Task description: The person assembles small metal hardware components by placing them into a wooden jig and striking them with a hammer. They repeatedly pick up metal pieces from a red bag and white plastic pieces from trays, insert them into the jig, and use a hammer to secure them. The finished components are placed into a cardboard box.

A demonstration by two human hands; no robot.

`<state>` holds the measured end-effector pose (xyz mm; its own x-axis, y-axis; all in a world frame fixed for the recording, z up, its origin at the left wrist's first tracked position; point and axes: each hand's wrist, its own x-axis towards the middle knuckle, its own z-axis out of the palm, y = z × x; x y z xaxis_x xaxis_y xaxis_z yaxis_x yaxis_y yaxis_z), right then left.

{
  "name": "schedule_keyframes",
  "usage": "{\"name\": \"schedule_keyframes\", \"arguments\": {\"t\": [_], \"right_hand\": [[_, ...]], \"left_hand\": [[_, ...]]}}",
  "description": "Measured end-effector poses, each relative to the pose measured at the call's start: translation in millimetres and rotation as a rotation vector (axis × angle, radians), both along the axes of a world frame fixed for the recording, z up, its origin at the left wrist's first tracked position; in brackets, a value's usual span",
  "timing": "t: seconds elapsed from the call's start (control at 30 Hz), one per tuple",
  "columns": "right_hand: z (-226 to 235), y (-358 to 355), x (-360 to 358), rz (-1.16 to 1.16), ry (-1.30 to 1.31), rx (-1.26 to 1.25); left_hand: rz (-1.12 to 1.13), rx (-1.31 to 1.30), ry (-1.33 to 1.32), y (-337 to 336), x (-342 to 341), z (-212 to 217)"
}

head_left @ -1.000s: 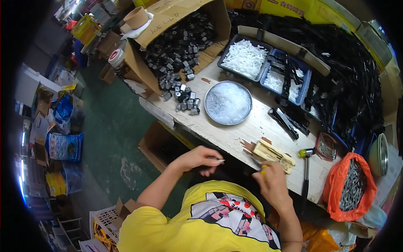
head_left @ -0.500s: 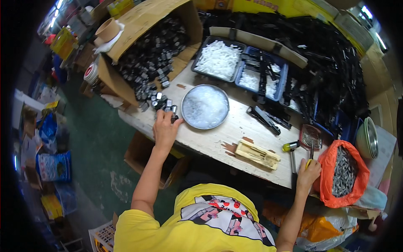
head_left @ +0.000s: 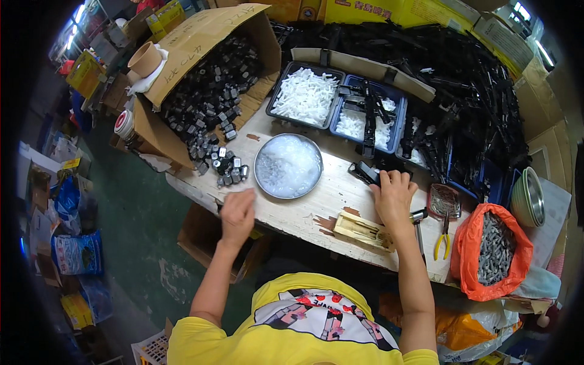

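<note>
My left hand (head_left: 237, 214) hovers by the table's near edge with its fingers curled together; whatever they hold, if anything, is hidden. Beyond it lie small metallic blocks (head_left: 225, 165) spilling from a cardboard box. Next to them stands a round metal dish (head_left: 288, 165) of whitish, bubbly-looking contents. My right hand (head_left: 395, 198) reaches over a black elongated part (head_left: 365, 173), its fingers bent around that part's right end. Close to my right wrist are a cream-coloured slotted block (head_left: 359, 230) and a hammer (head_left: 418, 215), partly covered by the arm. Yellow-handled pliers (head_left: 444, 238) rest on the table.
A tray of white plastic pieces (head_left: 306, 97) and a blue tray (head_left: 398, 125) stand at the back, beside a large heap of black parts (head_left: 486, 103). An orange bag (head_left: 462, 258) of grey metal pieces and stacked bowls (head_left: 528, 198) are at the right. The cardboard box (head_left: 201, 52) stands left.
My right hand has let go of the pliers and moved left and away from me to the black part. My left hand has drawn back from the metallic blocks toward me.
</note>
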<state>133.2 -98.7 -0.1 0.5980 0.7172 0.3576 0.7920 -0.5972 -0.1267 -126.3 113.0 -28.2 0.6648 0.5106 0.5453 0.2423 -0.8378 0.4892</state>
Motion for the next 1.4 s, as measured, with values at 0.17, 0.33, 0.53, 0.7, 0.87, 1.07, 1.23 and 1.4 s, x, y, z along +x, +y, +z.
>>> {"name": "schedule_keyframes", "arguments": {"t": [0.17,0.33,0.53,0.7,0.87,1.07,1.23,1.4], "right_hand": [[-3,1,-1,0.07,0.041,-0.008],[4,-31,-6,0.172,0.187,0.177],[24,-62,-36,0.214,0.189,0.024],[19,-67,-71,0.276,0.247,0.025],[2,-68,-73,0.336,0.315,0.061],[4,-53,-87,0.279,0.132,-0.048],[-3,-48,-94,0.267,0.1,-0.145],[0,-46,-92,0.3,0.168,-0.092]], "left_hand": [[-0.182,0.093,-0.012,-37,6,-2],[-0.238,0.017,-0.072,-64,26,-3],[-0.218,-0.091,0.075,-64,44,18],[-0.221,-0.229,0.099,-59,51,11],[-0.275,-0.339,0.114,-73,59,15],[-0.21,-0.342,0.141,-67,72,9],[-0.158,-0.348,0.119,-57,76,7],[-0.273,-1.237,0.003,-62,79,27]]}}
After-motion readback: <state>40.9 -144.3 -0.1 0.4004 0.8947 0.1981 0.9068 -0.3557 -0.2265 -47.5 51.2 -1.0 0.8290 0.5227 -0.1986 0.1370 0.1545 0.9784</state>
